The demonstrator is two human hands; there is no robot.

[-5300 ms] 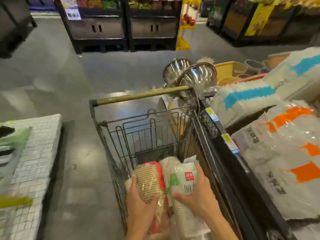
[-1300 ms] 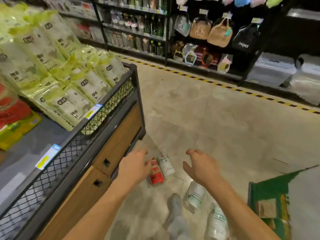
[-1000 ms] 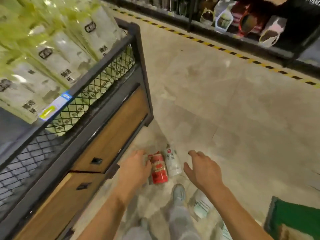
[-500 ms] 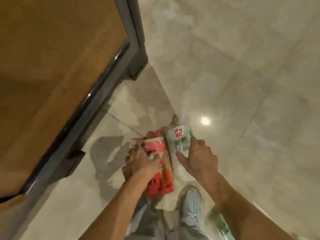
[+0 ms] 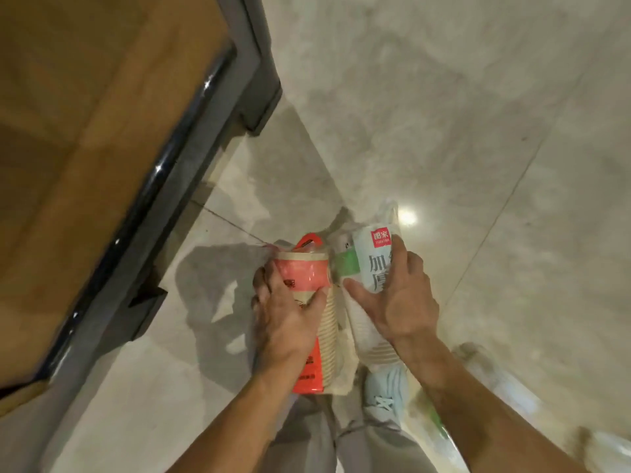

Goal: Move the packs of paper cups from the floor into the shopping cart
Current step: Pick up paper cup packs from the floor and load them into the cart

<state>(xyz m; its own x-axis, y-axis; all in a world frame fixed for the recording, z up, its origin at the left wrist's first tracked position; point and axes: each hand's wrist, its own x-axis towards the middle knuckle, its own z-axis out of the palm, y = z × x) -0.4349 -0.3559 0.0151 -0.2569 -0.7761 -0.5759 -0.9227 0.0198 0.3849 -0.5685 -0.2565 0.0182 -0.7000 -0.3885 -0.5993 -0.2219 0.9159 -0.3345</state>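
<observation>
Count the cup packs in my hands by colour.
red pack: 1, in the left hand
white and green pack: 1, in the right hand
Total: 2

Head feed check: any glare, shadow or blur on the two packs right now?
Head view: glare spot on the floor beside the top of the white pack; shadow on the floor left of the red pack; both packs, gripped by left hand and right hand, fairly sharp; bottom-right corner blurred.

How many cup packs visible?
4: red pack in left hand; white-green pack in right hand; blurred floor pack beside right forearm; blurred corner pack, bottom right. Others possibly hidden.
</observation>
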